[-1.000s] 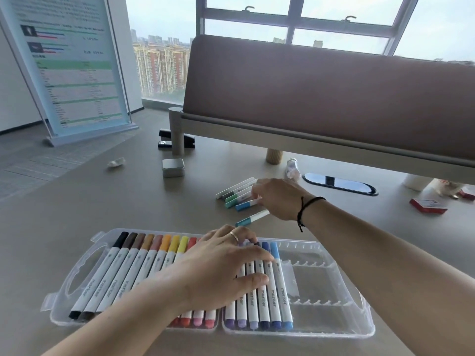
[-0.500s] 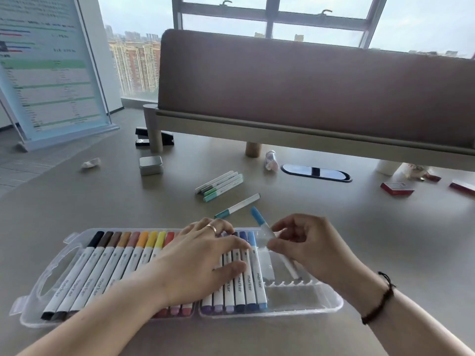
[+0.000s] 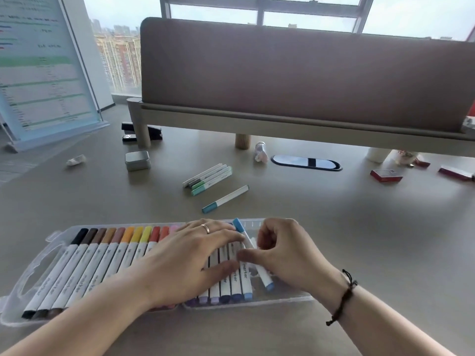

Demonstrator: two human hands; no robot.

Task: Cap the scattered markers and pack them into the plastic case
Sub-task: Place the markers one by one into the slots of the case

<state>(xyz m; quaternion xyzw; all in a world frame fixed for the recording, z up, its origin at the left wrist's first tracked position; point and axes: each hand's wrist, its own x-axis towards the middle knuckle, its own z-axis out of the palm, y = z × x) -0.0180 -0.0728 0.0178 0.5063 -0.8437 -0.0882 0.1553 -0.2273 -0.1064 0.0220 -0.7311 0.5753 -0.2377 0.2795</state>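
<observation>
The right hand [image 3: 288,255] pinches a blue marker [image 3: 253,255] at lower centre of the frame, tilted over the case [image 3: 38,265]. The left hand [image 3: 187,260] lies flat, fingers straight, on the packed row. Lower the marker parallel to its neighbours, seat it in the next free slot, and keep the row pressed. Five loose markers [image 3: 209,177] remain at frame centre.

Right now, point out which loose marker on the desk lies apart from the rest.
The teal-capped marker, lying alone between the plastic case and the cluster of four markers, which lie side by side.
</observation>
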